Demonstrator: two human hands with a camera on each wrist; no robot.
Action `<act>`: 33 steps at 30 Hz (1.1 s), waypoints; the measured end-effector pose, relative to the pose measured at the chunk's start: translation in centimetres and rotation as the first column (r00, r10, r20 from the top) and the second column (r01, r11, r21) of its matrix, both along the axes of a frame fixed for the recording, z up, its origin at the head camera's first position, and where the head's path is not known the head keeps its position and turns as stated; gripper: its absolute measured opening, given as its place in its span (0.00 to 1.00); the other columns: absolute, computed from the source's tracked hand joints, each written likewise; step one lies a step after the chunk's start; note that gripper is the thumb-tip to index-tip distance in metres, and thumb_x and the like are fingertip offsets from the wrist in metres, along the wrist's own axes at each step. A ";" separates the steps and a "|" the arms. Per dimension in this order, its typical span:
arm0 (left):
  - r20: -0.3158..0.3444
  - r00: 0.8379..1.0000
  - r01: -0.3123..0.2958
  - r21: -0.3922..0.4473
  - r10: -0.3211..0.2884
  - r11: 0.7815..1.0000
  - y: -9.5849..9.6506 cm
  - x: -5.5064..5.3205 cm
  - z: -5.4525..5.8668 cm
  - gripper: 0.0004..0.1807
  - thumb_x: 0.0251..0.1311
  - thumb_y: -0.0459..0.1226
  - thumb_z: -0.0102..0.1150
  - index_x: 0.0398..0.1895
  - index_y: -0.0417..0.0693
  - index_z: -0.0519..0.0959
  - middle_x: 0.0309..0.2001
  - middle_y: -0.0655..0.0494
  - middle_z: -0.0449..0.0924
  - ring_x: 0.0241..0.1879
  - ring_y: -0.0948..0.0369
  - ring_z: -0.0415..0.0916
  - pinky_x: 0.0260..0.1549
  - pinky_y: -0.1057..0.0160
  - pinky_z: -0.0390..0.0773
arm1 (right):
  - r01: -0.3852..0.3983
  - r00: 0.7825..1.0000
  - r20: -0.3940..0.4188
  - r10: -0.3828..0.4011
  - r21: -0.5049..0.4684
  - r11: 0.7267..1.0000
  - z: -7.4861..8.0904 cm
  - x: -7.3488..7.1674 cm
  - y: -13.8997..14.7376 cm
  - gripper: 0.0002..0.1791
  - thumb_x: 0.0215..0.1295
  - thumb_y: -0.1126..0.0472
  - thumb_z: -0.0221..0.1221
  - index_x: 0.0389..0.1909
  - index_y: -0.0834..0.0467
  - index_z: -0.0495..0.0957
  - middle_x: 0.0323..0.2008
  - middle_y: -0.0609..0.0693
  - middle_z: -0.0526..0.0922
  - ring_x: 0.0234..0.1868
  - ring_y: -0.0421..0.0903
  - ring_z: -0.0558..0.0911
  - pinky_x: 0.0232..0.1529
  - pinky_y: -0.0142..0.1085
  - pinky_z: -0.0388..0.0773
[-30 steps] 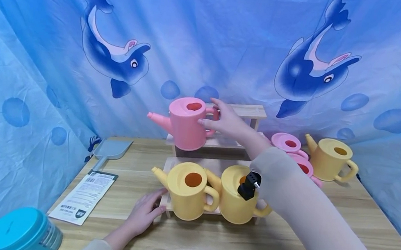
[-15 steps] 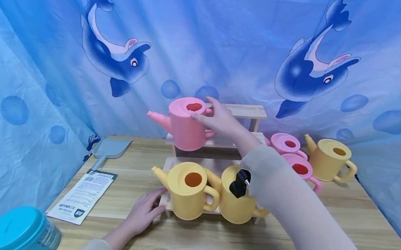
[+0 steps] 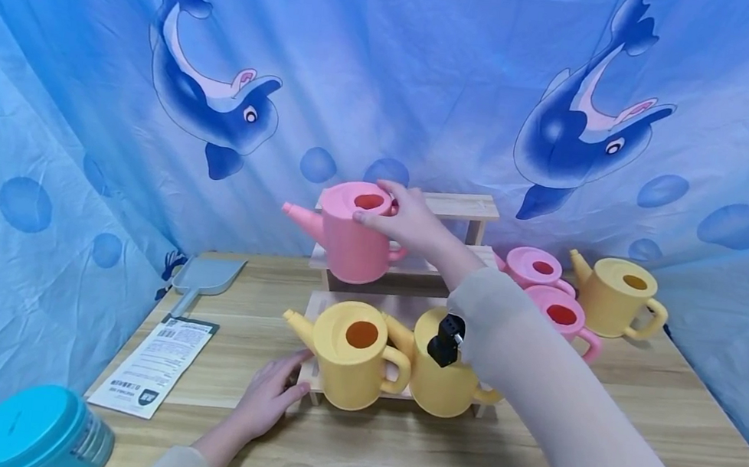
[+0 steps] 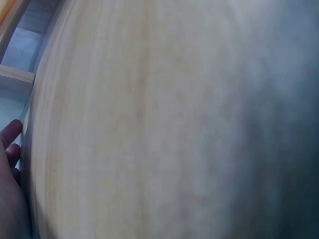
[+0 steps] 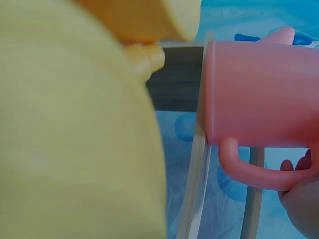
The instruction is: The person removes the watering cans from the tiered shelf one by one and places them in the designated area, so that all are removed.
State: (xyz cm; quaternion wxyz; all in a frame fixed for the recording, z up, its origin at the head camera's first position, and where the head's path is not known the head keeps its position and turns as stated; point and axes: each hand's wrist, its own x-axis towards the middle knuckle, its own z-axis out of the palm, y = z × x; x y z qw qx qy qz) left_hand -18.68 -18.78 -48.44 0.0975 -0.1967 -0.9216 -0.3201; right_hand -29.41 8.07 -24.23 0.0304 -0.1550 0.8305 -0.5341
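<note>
A pink watering can (image 3: 354,243) stands on the middle tier of a wooden step shelf (image 3: 458,206), spout to the left. My right hand (image 3: 410,222) holds it from the right, thumb near the rim and fingers at the handle. In the right wrist view, the fingers (image 5: 301,162) show through the loop of the can's handle (image 5: 249,172), and its base meets the shelf board (image 5: 197,164). My left hand (image 3: 269,395) rests on the table, fingertips touching the shelf's lower left corner. On the bottom tier stand two yellow watering cans (image 3: 348,373), the right one partly hidden by my sleeve.
Two pink watering cans (image 3: 530,264) and a yellow one (image 3: 617,300) stand right of the shelf. At left lie a grey dustpan (image 3: 210,276) and a printed packet (image 3: 154,370), with a blue-lidded tub (image 3: 40,430) nearer. A blue dolphin curtain (image 3: 401,59) hangs behind.
My right hand has shifted left on the pink watering can, its thumb now nearer the rim. The can has slid slightly right on its tier. The left hand has stayed still.
</note>
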 end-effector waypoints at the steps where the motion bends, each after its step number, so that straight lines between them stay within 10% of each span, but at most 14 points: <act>1: -0.001 1.000 0.001 0.000 -0.001 1.000 0.0 0.0 0.0 0.28 0.62 0.46 0.53 0.66 0.52 0.67 0.60 0.52 0.72 0.49 0.56 0.69 0.51 0.42 0.61 | 0.000 1.000 -0.002 0.000 -0.002 1.000 0.0 0.0 0.2 0.48 0.51 0.43 0.67 0.71 0.45 0.54 0.61 0.51 0.59 0.54 0.49 0.68 0.29 0.49 0.80; 33: -0.015 1.000 -0.019 -0.004 0.019 1.000 0.1 -0.1 -0.1 0.28 0.61 0.45 0.53 0.65 0.51 0.67 0.55 0.53 0.75 0.49 0.55 0.69 0.49 0.46 0.63 | 0.070 0.996 -0.060 -0.065 0.093 0.993 0.0 1.3 10.2 0.45 0.55 0.44 0.64 0.71 0.51 0.54 0.58 0.55 0.69 0.55 0.54 0.69 0.31 0.50 0.79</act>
